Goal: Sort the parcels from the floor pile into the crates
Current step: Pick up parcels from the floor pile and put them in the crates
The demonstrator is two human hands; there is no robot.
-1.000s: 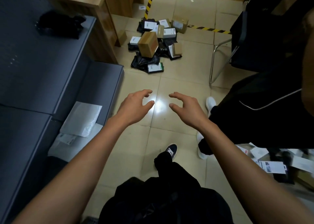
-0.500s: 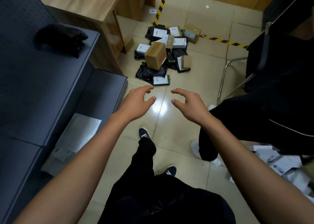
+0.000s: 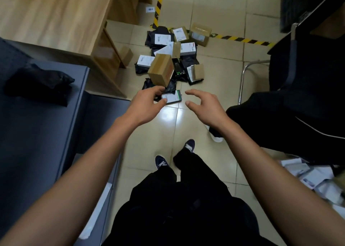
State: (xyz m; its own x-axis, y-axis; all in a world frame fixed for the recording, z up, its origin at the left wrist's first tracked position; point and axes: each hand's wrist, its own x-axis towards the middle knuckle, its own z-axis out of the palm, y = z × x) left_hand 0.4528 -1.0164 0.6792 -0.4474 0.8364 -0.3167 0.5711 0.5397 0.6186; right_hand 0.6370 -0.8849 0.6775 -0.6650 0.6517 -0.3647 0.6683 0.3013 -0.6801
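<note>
A pile of parcels lies on the tiled floor ahead: a tall brown carton [image 3: 161,72], black poly bags with white labels [image 3: 161,38], small brown boxes [image 3: 200,34] and a flat black parcel with a white label [image 3: 172,97] at the near edge. My left hand [image 3: 144,104] reaches forward with loosely curved fingers, just above that near parcel, holding nothing. My right hand [image 3: 204,105] is held out beside it, fingers spread and curved, empty.
Dark grey crates [image 3: 41,126] stand along the left, one with a black bag [image 3: 39,83] on top. A wooden desk [image 3: 61,20] is at the back left. Another person in black [image 3: 291,119] sits on a chair at right. Labelled parcels [image 3: 315,178] lie at lower right.
I have stepped toward the pile; it is closer and lower in view. Both hands stay empty and now reach the pile's near edge.
</note>
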